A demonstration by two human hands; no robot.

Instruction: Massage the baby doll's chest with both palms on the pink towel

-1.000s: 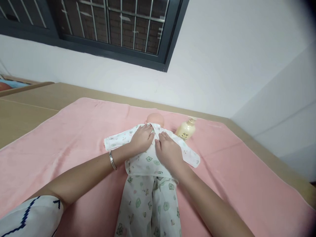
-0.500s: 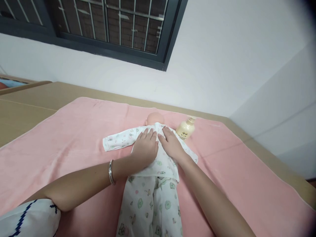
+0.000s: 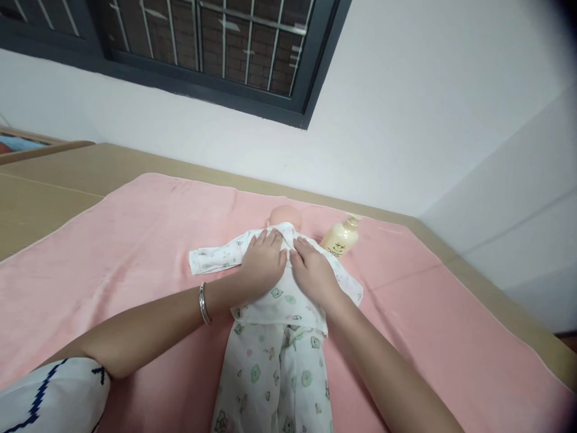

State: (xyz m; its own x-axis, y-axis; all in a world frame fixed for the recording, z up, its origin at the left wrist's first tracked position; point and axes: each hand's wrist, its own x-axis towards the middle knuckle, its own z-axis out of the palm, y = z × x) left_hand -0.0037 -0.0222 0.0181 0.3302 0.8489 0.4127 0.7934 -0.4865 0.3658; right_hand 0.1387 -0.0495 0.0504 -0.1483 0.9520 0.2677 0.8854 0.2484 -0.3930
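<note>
A baby doll (image 3: 285,216) lies on the pink blanket, its bald head toward the wall. It wears a white long-sleeved top (image 3: 288,304) and white trousers (image 3: 256,373), both printed with green and pink figures. My left hand (image 3: 262,261) lies flat on the left of the doll's upper body, fingers stretched toward its head. On the other side my right hand (image 3: 314,270) rests on the top, its fingers extended too. The two thumbs nearly meet at the middle. Neither hand grips anything. Just beyond my right hand is a pale yellow pump bottle (image 3: 340,236).
The pink blanket (image 3: 148,240) covers most of a wooden surface (image 3: 121,162). Behind it rises a white wall (image 3: 374,108) with a dark-framed, barred window (image 3: 252,45). At far left is a wooden edge with something blue (image 3: 20,144) beyond it.
Both hands stay on the doll's top, with the left fingers shifted slightly toward its head. The top shows small new creases near the collar. The view has shifted slightly.
</note>
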